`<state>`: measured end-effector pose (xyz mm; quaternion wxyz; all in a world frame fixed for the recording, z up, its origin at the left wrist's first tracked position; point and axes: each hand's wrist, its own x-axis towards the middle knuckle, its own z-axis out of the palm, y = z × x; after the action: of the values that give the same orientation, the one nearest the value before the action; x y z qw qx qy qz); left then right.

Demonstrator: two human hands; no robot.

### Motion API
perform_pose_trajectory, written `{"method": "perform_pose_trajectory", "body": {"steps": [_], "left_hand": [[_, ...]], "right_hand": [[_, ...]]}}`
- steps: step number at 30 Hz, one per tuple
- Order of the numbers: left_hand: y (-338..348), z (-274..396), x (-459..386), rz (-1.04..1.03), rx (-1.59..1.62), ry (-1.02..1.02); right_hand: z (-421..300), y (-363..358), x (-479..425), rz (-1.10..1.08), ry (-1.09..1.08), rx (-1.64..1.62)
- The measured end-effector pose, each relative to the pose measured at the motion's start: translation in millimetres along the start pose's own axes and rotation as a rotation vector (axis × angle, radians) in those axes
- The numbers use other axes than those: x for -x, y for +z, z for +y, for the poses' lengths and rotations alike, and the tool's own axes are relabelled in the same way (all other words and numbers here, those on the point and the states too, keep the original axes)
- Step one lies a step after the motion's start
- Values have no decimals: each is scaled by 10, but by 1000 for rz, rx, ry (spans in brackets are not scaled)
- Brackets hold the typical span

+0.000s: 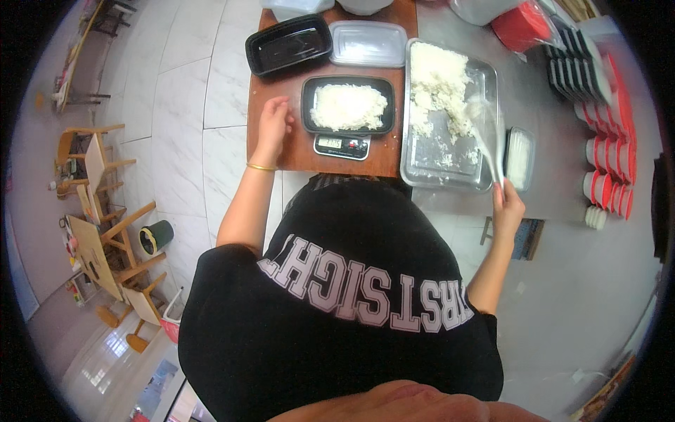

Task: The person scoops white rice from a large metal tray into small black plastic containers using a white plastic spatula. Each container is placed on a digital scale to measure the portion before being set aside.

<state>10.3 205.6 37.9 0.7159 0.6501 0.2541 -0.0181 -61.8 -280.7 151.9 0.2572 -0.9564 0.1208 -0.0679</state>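
My right hand grips the handle of a pale serving utensil. Motion blurs its far end, which is at the rice in a rectangular metal tray. The rice is heaped towards the tray's far left, with loose grains scattered nearer me. Left of the tray, a black plastic container holds a mound of white rice and rests on a small digital kitchen scale with a lit display. My left hand, fingers loosely bent and holding nothing, hovers just left of that container.
Behind are an unfilled black container and a clear plastic lid. A lidded container is right of the tray on the metal table. Stacked black containers and red-and-white tubs line the far right. Wooden chairs stand left.
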Motion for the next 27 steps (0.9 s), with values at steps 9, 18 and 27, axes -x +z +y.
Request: {"method": "perform_pose_trajectory", "body": {"steps": [9, 18, 27], "left_hand": [[83, -81, -23, -117, -131, 39], [129, -103, 29, -155, -82, 64], [148, -71, 36, -176, -23, 26]], "right_hand": [[-847, 308, -87, -298, -94, -280], [-1540, 530, -426, -712, -133, -244], [-1873, 1056, -498, -694, -359, -199]]}}
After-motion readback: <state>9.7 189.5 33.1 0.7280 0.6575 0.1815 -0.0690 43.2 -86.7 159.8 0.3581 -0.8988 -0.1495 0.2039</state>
